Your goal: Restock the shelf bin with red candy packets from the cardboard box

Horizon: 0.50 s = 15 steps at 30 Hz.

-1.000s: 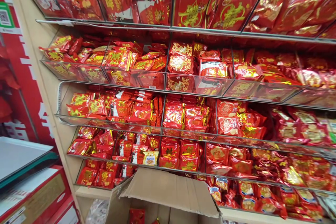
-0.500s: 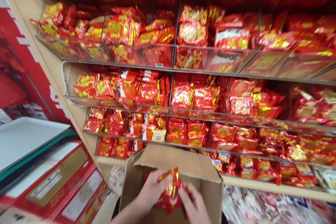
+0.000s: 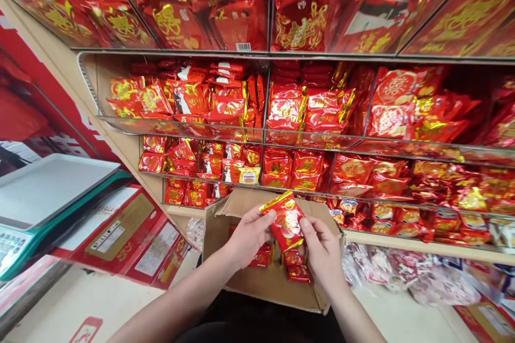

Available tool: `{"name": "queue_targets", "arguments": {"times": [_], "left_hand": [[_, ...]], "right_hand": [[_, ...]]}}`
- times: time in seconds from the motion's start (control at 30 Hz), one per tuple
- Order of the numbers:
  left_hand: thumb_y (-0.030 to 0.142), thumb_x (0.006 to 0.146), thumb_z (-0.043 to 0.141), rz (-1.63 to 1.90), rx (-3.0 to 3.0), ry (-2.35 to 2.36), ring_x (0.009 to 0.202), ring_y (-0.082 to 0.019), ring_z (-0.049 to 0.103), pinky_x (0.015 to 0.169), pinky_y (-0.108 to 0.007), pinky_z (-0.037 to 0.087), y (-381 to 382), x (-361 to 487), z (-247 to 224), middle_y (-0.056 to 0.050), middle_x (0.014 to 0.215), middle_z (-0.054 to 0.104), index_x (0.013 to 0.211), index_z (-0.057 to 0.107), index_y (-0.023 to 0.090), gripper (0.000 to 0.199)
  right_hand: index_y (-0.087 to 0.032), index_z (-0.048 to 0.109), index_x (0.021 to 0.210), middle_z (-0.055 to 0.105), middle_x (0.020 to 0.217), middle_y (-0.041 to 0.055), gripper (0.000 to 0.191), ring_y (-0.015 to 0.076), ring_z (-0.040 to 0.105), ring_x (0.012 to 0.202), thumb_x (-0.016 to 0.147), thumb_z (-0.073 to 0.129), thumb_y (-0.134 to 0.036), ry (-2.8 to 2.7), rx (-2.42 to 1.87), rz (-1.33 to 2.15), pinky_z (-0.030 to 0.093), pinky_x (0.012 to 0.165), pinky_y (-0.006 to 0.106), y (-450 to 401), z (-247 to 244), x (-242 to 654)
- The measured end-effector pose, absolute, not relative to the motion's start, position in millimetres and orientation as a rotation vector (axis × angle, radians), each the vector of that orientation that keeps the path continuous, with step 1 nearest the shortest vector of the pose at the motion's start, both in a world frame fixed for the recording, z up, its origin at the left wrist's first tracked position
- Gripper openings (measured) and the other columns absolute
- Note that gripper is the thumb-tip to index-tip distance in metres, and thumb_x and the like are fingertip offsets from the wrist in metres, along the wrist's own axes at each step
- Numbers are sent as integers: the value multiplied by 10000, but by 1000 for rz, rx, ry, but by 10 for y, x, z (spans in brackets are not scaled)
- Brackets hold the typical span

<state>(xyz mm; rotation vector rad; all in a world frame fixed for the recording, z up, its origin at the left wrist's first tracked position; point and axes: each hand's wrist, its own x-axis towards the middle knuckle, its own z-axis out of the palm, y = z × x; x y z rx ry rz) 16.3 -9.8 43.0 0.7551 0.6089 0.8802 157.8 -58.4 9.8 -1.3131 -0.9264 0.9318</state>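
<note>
Between both hands, over an open cardboard box point(image 3: 281, 286), I hold a small red and gold snack packet point(image 3: 287, 222). My left hand point(image 3: 251, 236) pinches its left side, thumb on the front. On the packet's right edge, my right hand point(image 3: 319, 238) grips with thumb and fingers. Inside the box lie a few more red packets point(image 3: 298, 272), partly hidden by my hands. The box stands right in front of my body, its far flap raised against the lower shelves.
Clear-fronted shelves point(image 3: 306, 136) full of red and gold packets rise ahead. At left is a weighing scale point(image 3: 60, 187) with a teal body, near red cartons point(image 3: 129, 241). Clear plastic bags point(image 3: 402, 273) lie on the floor at right.
The view has tilted down and come closer to the shelves. The packet is now held up and flatter, its front facing me, and more of the box's inside shows.
</note>
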Motion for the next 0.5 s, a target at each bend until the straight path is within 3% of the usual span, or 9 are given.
{"name": "queue_targets", "arguments": {"times": [0.13,0.27,0.4,0.43,0.5], "left_hand": [[375,763,629,860,776,614,770,-141,626,704,-279,481,-96,162,393,-40,896,681,918,589,179,253],[428,786,568,771,1130,662,905,-183,606,759,-326,492,-107,122,414,-53,1051,623,998,539,197,315],[367,863,427,607,1745,892,769,-170,608,666,-273,477,-112,-20,517,-38,888,641,971,538,195,231],[334,870,411,544,1909,934,755,-174,608,681,-275,464,-118,-59,547,-34,858,646,958,547,197,212],[284,872,400,461,2171,968,824,-199,610,741,-285,441,-135,-120,602,-40,892,659,974,561,212,204]], "right_hand": [[-190,549,997,607,636,-13,360,103,506,412,784,529,-480,-864,-1274,986,387,376,213,-601,136,1529],[-206,527,988,657,833,38,314,146,608,634,797,520,-456,-975,-1238,958,481,534,242,-604,170,1567],[-242,422,1210,601,1117,72,505,188,573,996,762,581,-411,-1225,-1356,679,475,821,293,-612,205,1759],[-256,396,1249,588,1143,70,542,193,554,1036,762,582,-404,-1316,-1375,634,460,854,302,-615,217,1807],[-269,482,1188,617,1075,58,439,196,573,992,774,563,-390,-1555,-1395,631,461,840,294,-622,247,1872]]}}
